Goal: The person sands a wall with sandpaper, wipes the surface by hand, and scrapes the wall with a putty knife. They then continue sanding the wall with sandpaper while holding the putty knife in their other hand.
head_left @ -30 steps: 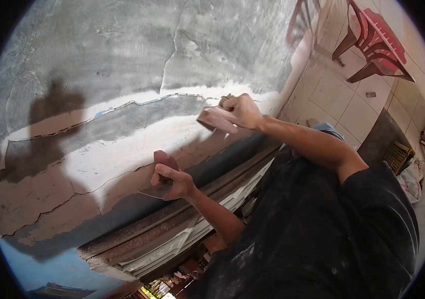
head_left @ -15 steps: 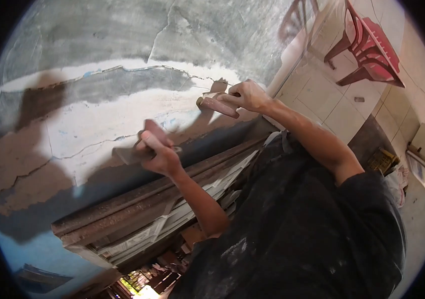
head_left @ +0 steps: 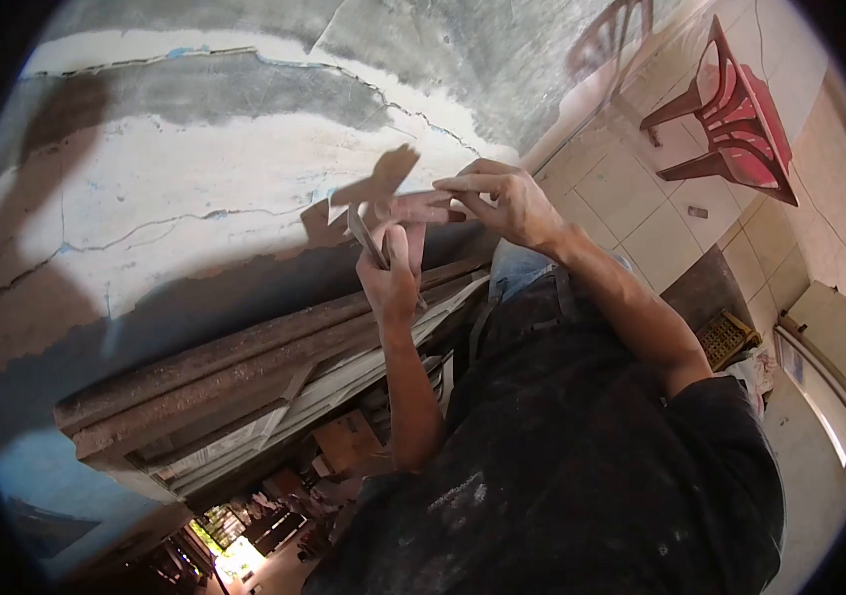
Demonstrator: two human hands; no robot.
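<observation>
My left hand (head_left: 391,283) is closed around a thin flat tool (head_left: 365,236), seen nearly edge-on, its thumb raised along it. My right hand (head_left: 512,203) pinches a pinkish-brown tool (head_left: 421,206) by its right end. The two tools meet or overlap in front of the cracked wall (head_left: 205,159); whether they touch is unclear. Part of the left tool and the left fingers are hidden. Shadows of the hands and tools fall on the pale patch of wall. A jagged crack (head_left: 155,226) runs left of the hands.
Below the wall patch, a brown wooden ledge (head_left: 185,377) runs diagonally under the left forearm. On the tiled floor (head_left: 631,198) at the right are a red plastic chair (head_left: 740,124) and a yellow crate (head_left: 725,339). Cardboard (head_left: 349,441) and clutter lie beneath the ledge.
The hands have come together, bringing their tools close to each other. The left tool has turned edge-on. The view has shifted, and the wall and ledge appear farther up and left.
</observation>
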